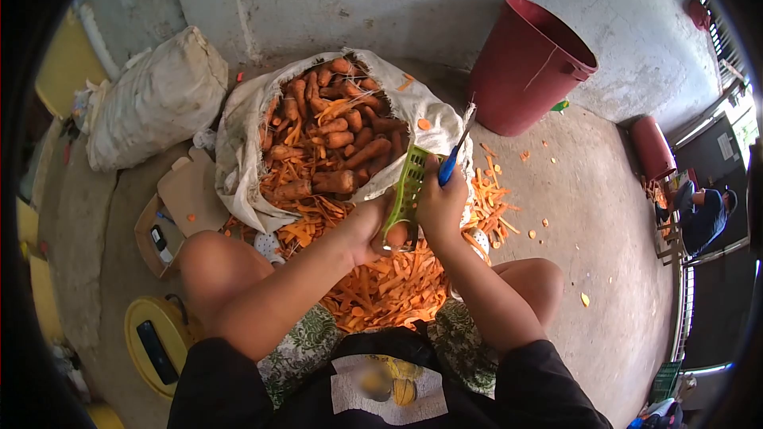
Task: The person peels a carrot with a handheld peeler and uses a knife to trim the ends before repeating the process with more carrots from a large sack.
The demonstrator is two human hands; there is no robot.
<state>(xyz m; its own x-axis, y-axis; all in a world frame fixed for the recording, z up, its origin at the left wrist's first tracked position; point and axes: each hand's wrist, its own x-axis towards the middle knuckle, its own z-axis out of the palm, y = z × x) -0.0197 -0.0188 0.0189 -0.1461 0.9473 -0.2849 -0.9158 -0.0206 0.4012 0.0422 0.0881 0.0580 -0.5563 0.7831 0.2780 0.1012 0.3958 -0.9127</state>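
Observation:
My left hand [367, 232] is wrapped round a carrot [396, 235], whose end shows below a green slotted plastic tool [409, 183] that looks like a peeler. My right hand [442, 202] grips this green tool against the carrot. A knife with a blue handle [448, 168] is also in my right hand, its blade pointing up and away. Just beyond both hands stands an open white sack [238, 171] full of carrots [338, 139]. Orange peelings [389, 290] lie heaped on the floor below my hands, between my legs.
A tall red bin [517, 71] stands by the wall. At left are a full white sack [159, 103], an open cardboard box [191, 191] and a yellow lid [139, 357] with a phone [156, 352] on it. Another person [703, 218] sits far right.

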